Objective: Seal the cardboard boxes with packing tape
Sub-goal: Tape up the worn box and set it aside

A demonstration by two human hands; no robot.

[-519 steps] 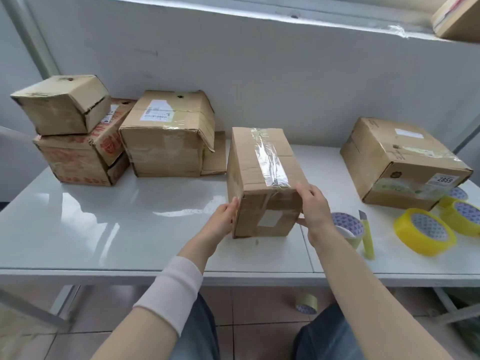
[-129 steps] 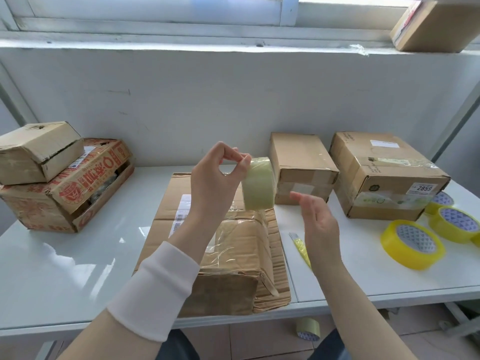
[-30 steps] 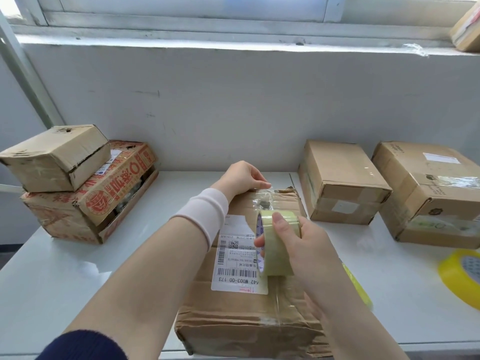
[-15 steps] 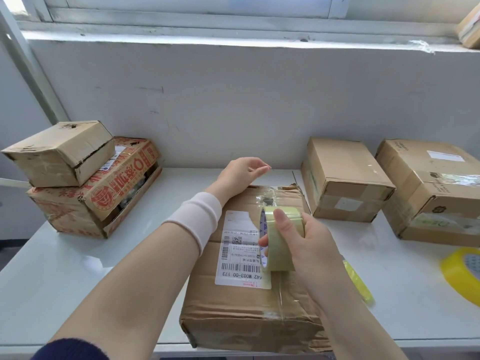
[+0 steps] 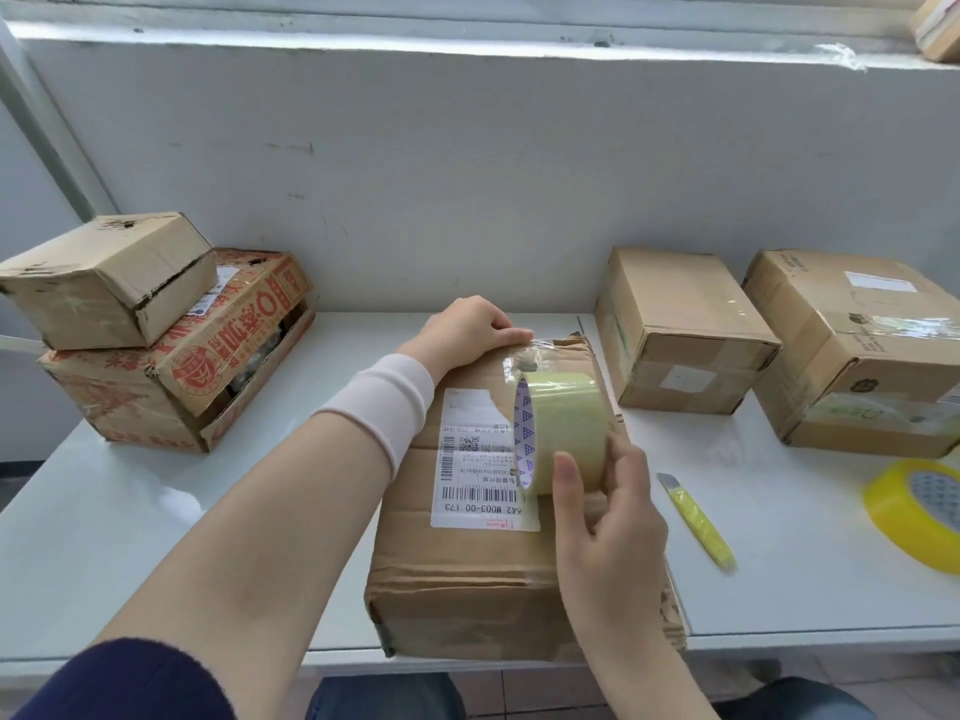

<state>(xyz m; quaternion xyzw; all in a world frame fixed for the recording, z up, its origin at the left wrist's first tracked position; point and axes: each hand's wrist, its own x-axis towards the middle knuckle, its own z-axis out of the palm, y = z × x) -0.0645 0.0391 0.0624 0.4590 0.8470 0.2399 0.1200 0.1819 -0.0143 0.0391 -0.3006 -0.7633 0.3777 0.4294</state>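
A worn cardboard box (image 5: 467, 574) with a white shipping label lies in front of me on the white table (image 5: 156, 511). My left hand (image 5: 467, 330) presses down on the box's far edge, where a clear tape end is stuck. My right hand (image 5: 602, 532) grips a roll of clear packing tape (image 5: 563, 428) standing on edge over the box top. A short stretch of tape runs from the roll to the far edge.
A yellow utility knife (image 5: 698, 522) lies right of the box, a yellow tape roll (image 5: 919, 511) beyond it. Two taped boxes (image 5: 680, 324) (image 5: 862, 345) sit at the back right. Two stacked boxes (image 5: 156, 345) stand at the left.
My left hand has come down from raised fingers to pressing on the far edge of the box. The roll in my right hand has stayed over the box top.
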